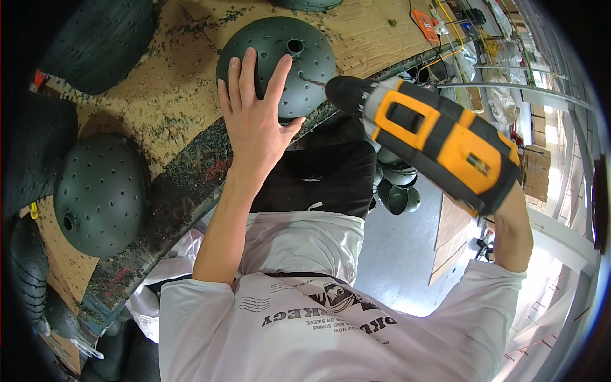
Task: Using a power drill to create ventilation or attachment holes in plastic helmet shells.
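A dark green dome point(312, 48), dotted with small holes and with one larger hole near its top, sits on the cardboard-covered bench. My left hand point(258, 121) lies on its near side, fingers spread over the curve and thumb out to the right. My right hand point(511, 202), mostly hidden behind the tool, holds a yellow and black power drill point(445, 130). The thin drill bit point(314, 82) points left, its tip at the dome's right side beside my left fingers. Whether the tip is inside a hole I cannot tell.
Another holed dome point(102, 191) rests on the bench at left, with larger dark domes point(102, 44) beyond. Dark shavings litter the cardboard point(184, 76). Several green bowl shapes point(400, 194) sit below the bench edge. An orange tool point(423, 24) and cables lie at the far right.
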The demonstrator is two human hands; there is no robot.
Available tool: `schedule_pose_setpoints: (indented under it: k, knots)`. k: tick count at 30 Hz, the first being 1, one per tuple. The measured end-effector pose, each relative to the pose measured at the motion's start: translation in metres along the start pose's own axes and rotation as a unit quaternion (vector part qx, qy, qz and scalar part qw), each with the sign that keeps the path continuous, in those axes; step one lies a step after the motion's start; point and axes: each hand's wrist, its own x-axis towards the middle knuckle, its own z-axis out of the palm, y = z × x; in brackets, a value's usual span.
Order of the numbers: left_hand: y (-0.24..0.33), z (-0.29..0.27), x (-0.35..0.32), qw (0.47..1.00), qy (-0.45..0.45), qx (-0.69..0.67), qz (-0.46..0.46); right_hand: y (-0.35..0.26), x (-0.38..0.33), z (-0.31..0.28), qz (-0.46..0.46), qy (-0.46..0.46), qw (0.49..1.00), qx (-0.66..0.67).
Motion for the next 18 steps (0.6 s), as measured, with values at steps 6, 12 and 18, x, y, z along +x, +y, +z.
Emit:
schedule_pose_setpoints:
  k: [6, 12, 18]
  knots:
    - [0.005, 0.0, -0.001, 1.0, 0.008, 0.005, 0.011, -0.012, 0.067, 0.038, 0.024, -0.046, 0.999, 0.011]
    - [0.011, -0.001, 0.007, 1.0, 0.004, 0.004, 0.007, 0.01, 0.038, 0.029, -0.027, 0.041, 0.999, -0.018]
    - [0.01, 0.001, 0.003, 1.0, -0.002, 0.004, 0.008, 0.033, -0.033, 0.022, 0.005, 0.068, 0.997, -0.025]
